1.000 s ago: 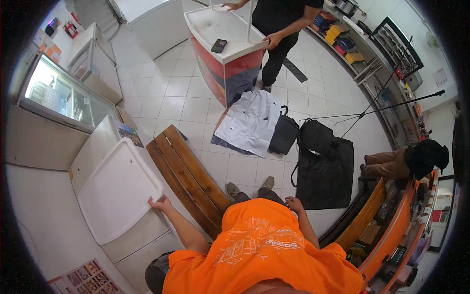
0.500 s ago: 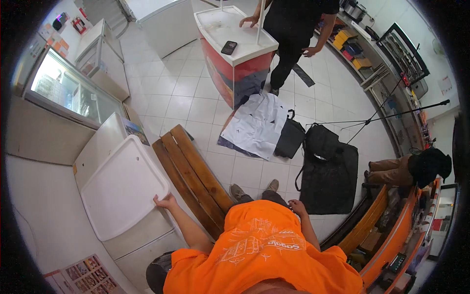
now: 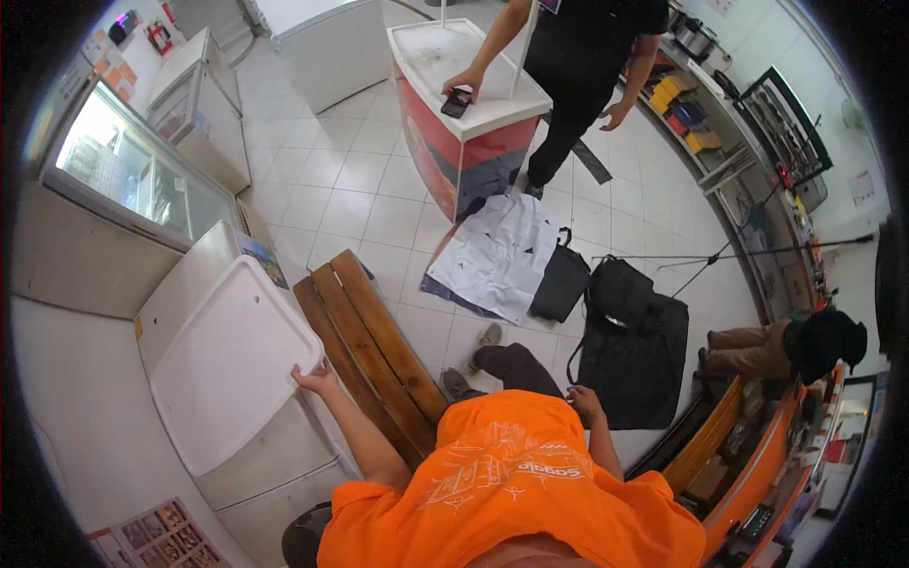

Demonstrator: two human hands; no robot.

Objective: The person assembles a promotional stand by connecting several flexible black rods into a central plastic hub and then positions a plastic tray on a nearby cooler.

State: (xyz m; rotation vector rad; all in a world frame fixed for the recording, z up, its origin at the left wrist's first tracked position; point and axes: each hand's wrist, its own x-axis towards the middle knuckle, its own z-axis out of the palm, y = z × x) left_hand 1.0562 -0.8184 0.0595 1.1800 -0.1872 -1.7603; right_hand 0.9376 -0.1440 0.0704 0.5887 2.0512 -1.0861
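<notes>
A white rounded panel with a raised rim leans over a white chest cabinet on my left. My left hand grips the panel's right edge, fingers curled over its rim. My right hand hangs beside my orange shirt, loosely open, with nothing visible in it. On the floor ahead lie a black flat bag and a smaller black bag, the nearest things to that hand. A slatted wooden bench stands between the panel and my legs.
Ahead, a co-worker's hand is on a black phone atop a promotional counter. A white sheet and a thin black stand are on the floor. Another person bends at right. A glass-front freezer stands left.
The co-worker's hand has reached onto the phone. One of my feet has stepped forward, while my left hand keeps its hold on the panel.
</notes>
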